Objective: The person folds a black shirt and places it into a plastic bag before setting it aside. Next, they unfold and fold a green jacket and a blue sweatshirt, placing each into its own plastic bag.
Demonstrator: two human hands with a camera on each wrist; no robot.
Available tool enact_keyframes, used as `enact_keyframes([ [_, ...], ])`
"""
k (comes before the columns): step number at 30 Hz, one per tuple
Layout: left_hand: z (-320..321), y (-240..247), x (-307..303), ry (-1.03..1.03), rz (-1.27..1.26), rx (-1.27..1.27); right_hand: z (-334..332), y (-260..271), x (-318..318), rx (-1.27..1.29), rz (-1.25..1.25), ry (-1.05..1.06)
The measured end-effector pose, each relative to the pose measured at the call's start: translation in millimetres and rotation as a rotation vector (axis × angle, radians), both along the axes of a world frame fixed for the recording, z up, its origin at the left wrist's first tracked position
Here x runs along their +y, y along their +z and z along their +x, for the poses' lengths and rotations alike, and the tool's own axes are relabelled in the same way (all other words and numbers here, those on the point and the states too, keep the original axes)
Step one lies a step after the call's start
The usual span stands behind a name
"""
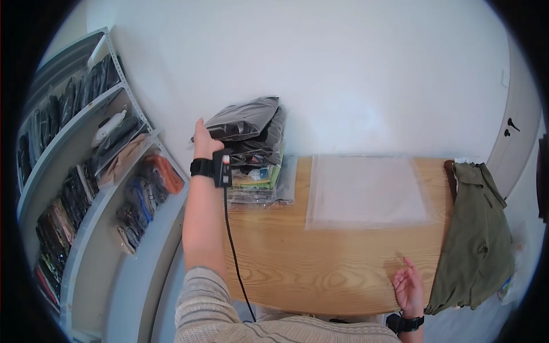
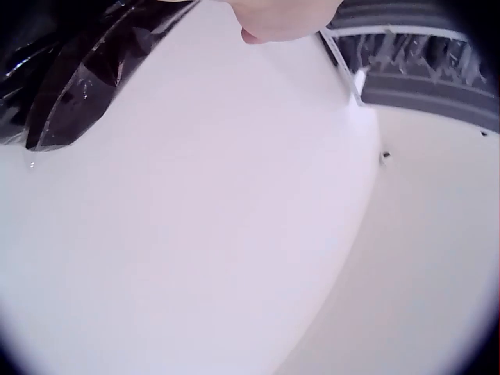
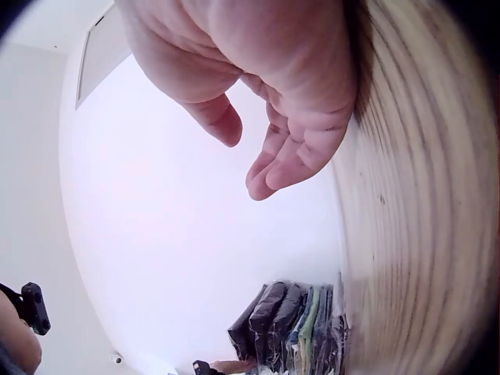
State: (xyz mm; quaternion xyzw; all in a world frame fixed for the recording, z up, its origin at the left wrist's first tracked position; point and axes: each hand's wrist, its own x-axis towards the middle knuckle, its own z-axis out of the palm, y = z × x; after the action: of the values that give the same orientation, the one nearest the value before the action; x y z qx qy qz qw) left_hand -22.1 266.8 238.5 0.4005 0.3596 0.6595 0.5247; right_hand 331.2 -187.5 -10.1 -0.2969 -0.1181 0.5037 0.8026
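At the left end of the table, my left hand [image 1: 206,141] grips the near left edge of a dark garment in a clear plastic bag [image 1: 243,119]. This bagged garment lies tilted on top of a stack of bagged garments [image 1: 254,178], its edge on the hand's side raised. Most of the left fingers are hidden. In the left wrist view, part of the hand [image 2: 285,17] shows at the top, beside the shiny dark bag [image 2: 78,86]. My right hand [image 1: 409,287] holds nothing; its fingers curl loosely over the table's near right edge.
Clear plastic bags [image 1: 366,191] lie flat on the wooden table [image 1: 337,268]. An olive-green garment [image 1: 477,234] hangs over the right end. On the left stands a grey shelf unit [image 1: 86,268] with several bagged garments; a white wall [image 1: 343,74] rises behind the table.
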Motion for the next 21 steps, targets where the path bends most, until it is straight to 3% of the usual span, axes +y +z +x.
enact_keyframes([
  [1, -1.9, 2.5, -2.7, 0.005, -0.092, -0.281, 0.2, -1.2, 0.3, -0.002, 0.007, 0.006],
  [2, 2.5, -2.3, -6.9, 0.004, -0.093, -0.278, -0.8, -2.1, 0.7, 0.001, 0.006, 0.005],
  [4, 20.8, -21.7, -23.9, 0.782, 0.219, 0.161, -0.7, -0.4, 0.0, 0.002, -0.014, -0.007],
  [5, 18.3, -31.4, -34.2, 0.829, 0.448, 0.592, 0.5, -1.6, -0.3, 0.006, -0.024, -0.025],
  [6, 17.4, -37.6, -42.4, 0.799, 0.446, 0.596, 2.2, -4.7, -0.2, 0.015, 0.012, 0.019],
  [8, 24.8, -45.5, -54.0, 0.198, 0.618, 1.092, 4.8, -5.3, -2.6, 0.031, 0.037, 0.066],
  [10, 30.1, -61.0, -52.7, 0.151, 0.71, 1.204, 3.1, 0.8, -0.7, 0.039, 0.04, 0.087],
  [14, 42.9, -71.5, -79.4, 0.23, 0.7, 0.864, 3.5, -3.0, -3.7, 0.025, 0.082, 0.102],
  [16, 58.6, -80.2, -112.6, 0.089, 0.573, 0.633, 3.3, -5.3, -3.1, 0.022, 0.067, 0.059],
  [21, 89.6, -147.2, -173.9, -0.233, 0.396, 0.505, -0.3, -9.2, -2.1, -0.117, 0.009, 0.05],
])
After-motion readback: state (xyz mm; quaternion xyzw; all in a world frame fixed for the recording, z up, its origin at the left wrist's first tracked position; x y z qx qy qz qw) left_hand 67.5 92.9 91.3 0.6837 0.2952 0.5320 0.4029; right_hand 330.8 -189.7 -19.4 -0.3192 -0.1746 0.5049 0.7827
